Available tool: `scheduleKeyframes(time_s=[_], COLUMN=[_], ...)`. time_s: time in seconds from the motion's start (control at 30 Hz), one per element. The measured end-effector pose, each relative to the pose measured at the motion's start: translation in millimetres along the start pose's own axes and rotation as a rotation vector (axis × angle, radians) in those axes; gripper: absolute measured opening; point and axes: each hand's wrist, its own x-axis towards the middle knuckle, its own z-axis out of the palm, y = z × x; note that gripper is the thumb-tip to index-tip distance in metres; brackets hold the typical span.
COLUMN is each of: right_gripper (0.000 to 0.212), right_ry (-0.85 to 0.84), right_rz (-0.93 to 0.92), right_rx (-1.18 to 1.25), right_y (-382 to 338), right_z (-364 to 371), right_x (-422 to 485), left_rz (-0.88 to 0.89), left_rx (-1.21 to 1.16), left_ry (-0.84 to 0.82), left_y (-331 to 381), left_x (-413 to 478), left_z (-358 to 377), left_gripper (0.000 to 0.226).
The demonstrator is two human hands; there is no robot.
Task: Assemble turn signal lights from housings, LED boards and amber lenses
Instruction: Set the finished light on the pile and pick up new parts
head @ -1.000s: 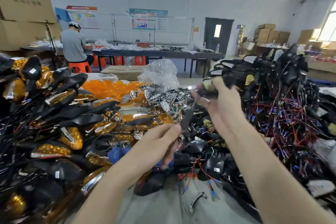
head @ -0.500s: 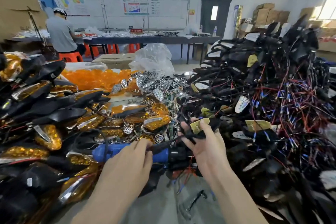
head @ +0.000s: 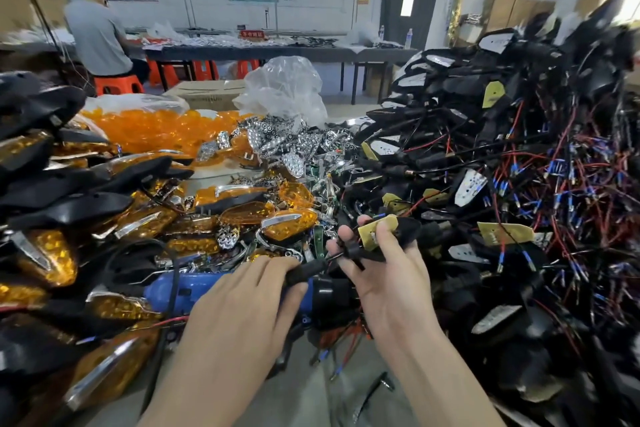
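Note:
My right hand (head: 388,274) grips a black housing (head: 398,236) with a yellow LED board (head: 375,230) seated in it, thumb resting on the board. My left hand (head: 242,308) holds the housing's black stem and cable (head: 308,270) between its fingertips, just over a blue electric screwdriver (head: 173,291) lying on the table. Loose amber lenses (head: 162,125) are heaped at the back left, with chrome reflectors (head: 277,139) beside them. Wired black housings (head: 519,166) pile up high on the right.
Finished lights with amber lenses (head: 86,218) are stacked along the left. A clear plastic bag (head: 287,87) stands behind the reflectors. A person in a grey shirt (head: 97,38) sits at a far table. A small black tool (head: 374,392) lies on the grey table near me.
Both hands came down from chest height to just above the table. The view tilted down and closer. My left hand now sits over the blue screwdriver.

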Motion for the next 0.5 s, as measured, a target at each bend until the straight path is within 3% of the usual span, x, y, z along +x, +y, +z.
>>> scheduleKeyframes(time_s=[0.23,0.5], right_gripper=[0.013,0.019], right_ry=[-0.031,-0.007], right_rz=[0.067,0.056], right_rx=[0.027,0.057], right_y=[8,4], right_z=[6,6], right_x=[-10,-13], left_rz=[-0.004,0.024], left_rx=[-0.005,-0.015], left_ry=[-0.003,0.007], left_y=[10,12], left_x=[4,11], left_z=[-4,-4], left_gripper=[0.016,0.029])
